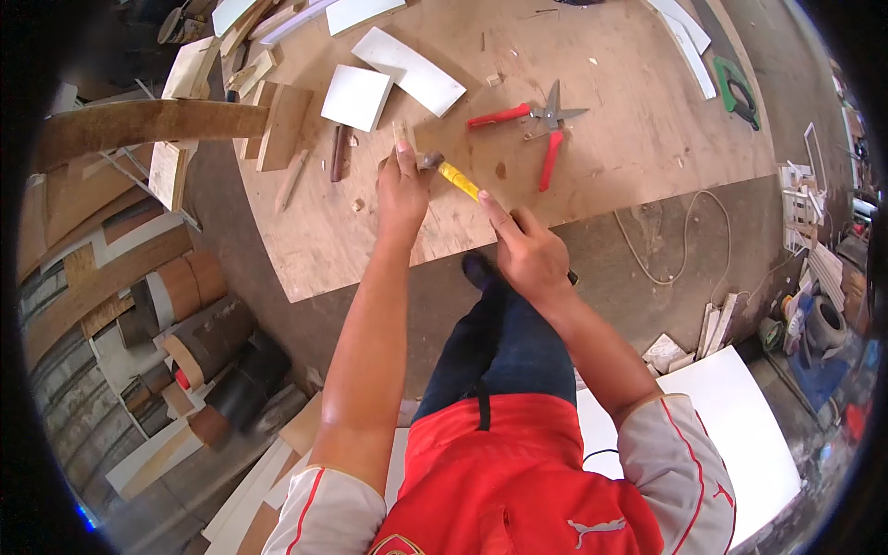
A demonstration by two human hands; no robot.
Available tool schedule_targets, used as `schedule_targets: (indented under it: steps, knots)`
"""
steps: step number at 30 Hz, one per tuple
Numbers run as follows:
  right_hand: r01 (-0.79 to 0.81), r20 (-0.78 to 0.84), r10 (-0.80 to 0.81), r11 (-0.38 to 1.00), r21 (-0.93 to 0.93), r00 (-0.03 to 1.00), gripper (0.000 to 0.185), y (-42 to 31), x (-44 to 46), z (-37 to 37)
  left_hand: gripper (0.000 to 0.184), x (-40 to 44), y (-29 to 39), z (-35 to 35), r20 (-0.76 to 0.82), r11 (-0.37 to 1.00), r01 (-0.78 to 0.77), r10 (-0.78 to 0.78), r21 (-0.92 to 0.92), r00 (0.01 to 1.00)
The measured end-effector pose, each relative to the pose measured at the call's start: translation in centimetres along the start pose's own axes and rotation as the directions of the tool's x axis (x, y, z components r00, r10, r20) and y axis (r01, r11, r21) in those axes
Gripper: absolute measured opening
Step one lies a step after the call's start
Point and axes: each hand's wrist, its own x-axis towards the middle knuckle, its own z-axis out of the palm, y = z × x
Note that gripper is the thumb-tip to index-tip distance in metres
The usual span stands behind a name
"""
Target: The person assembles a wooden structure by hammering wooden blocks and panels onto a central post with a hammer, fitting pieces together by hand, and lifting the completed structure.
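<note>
My right hand is wrapped round the yellow handle of a hammer. The hammer's dark metal head is close beside my left hand; I cannot tell whether they touch. In my left hand, a small pale strip is pinched at the thumb, its lower part hidden by the fingers. Both hands are over the near part of a plywood board. Just beyond my left hand lie a white block and a brown stick. Red-handled snips rest open on the board, right of the hammer head.
Another white panel lies behind the block. A curved wooden piece juts in from the left beside stacked offcuts. A green-handled tool rests at the board's right edge. A thin cord loops across the floor. Rolls are piled at left.
</note>
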Motion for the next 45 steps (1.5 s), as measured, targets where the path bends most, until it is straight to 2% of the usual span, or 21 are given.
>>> schedule_targets:
  steps: [3,6,9,12,15,18,19,21,23,24,26,27,28,30,32,35,38,41,42,43,45]
  knots:
    - [0.014,-0.04,-0.014,1.0,0.005,0.999,0.068,0.0,-0.2,0.2,0.064,0.3,-1.0,0.2,-0.03,1.0,-0.02,0.021,0.017,0.999]
    - [-0.039,0.08,0.044,0.998,-0.058,0.996,0.067,0.2,0.1,-0.1,0.065,0.3,-0.8,0.7,-0.087,0.999,-0.035,0.032,-0.033,0.996]
    - [0.005,-0.077,0.0,0.997,0.071,0.997,0.067,-0.3,-0.1,-0.4,0.065,0.7,-1.7,0.0,0.011,1.0,-0.004,0.004,0.005,1.0]
    - [-0.086,0.096,0.091,0.994,-0.062,0.991,0.065,0.0,-0.2,0.8,0.065,0.9,-1.9,0.7,-0.059,1.0,0.014,-0.015,-0.011,0.998]
    - [-0.085,0.012,0.086,0.996,-0.038,0.996,0.059,0.6,0.1,-0.1,0.06,0.6,-1.6,0.7,-0.119,0.998,-0.008,0.015,0.058,0.993]
    - [-0.133,-0.141,0.133,0.991,0.011,0.981,0.054,2.5,0.7,-1.6,0.056,-0.7,2.0,-0.1,-0.072,0.973,0.033,-0.017,0.231,0.997]
    - [-0.2,-0.115,0.192,0.978,-0.064,0.975,0.053,3.3,1.0,-2.7,0.056,-0.5,1.4,0.2,-0.084,0.972,0.0,0.021,0.234,0.996]
    - [-0.227,-0.235,0.204,0.971,-0.075,0.95,0.054,5.8,1.7,-3.7,0.057,0.4,-0.4,0.2,-0.114,0.966,-0.066,0.097,0.248,0.989]
    - [-0.324,-0.232,0.297,0.942,-0.088,0.926,0.057,9.0,2.1,-4.3,0.059,0.6,-0.1,-1.0,-0.106,0.98,0.058,-0.039,0.19,0.994]
    - [-0.386,-0.222,0.348,0.908,-0.16,0.911,0.058,9.9,2.5,-4.8,0.06,0.6,-0.1,-1.6,-0.098,0.979,0.121,-0.106,0.161,0.99]
    - [-0.501,-0.215,0.454,0.812,-0.301,0.865,0.059,11.4,3.4,-5.5,0.059,0.7,-0.3,-2.4,-0.11,0.979,0.166,-0.153,0.121,0.982]
    - [-0.523,-0.226,0.473,0.795,-0.306,0.852,0.058,12.0,3.7,-5.5,0.058,0.7,-0.6,-2.8,-0.117,0.977,0.19,-0.178,0.101,0.977]
    - [-0.544,-0.239,0.49,0.779,-0.311,0.839,0.058,12.6,4.0,-5.4,0.057,0.8,-1.2,-3.1,-0.073,0.968,0.239,-0.244,-0.073,0.967]
    - [-0.566,-0.251,0.508,0.75,-0.341,0.824,0.058,13.4,4.8,-5.0,0.055,0.9,-2.2,-3.6,0.045,0.855,0.33,-0.341,-0.401,0.939]
    - [-0.57,-0.25,0.513,0.723,-0.391,0.821,0.057,13.7,5.8,-4.8,0.055,-1.3,0.3,-4.4,0.136,0.759,0.309,-0.284,-0.573,0.949]
    - [-0.435,-0.259,0.35,0.741,-0.512,0.9,0.064,15.3,6.7,-3.4,0.058,-2.9,0.8,-5.5,0.25,0.626,0.323,-0.204,-0.71,0.946]
    - [-0.447,-0.192,0.406,0.76,-0.473,0.894,0.055,14.8,7.7,-3.4,0.056,-3.7,0.8,-6.6,0.28,0.566,0.314,-0.149,-0.762,0.948]
    - [-0.353,-0.225,0.28,0.832,-0.429,0.933,0.045,8.0,8.5,-5.5,0.057,-5.2,1.9,-8.4,0.249,0.542,0.296,-0.16,-0.787,0.955]
    - [-0.249,-0.227,0.183,0.918,-0.31,0.957,0.038,5.5,8.4,-5.7,0.057,-5.6,2.0,-9.1,0.257,0.511,0.291,-0.136,-0.809,0.957]
    - [-0.26,-0.094,0.265,0.964,0.063,0.96,0.04,1.4,8.3,-6.9,0.058,-6.1,2.2,-9.9,0.263,0.478,0.283,-0.11,-0.832,0.959]
    - [0.107,-0.161,-0.055,0.935,0.339,0.985,0.042,-6.4,7.2,-6.3,0.067,-8.2,4.0,-12.0,0.208,0.449,0.226,-0.088,-0.864,0.974]
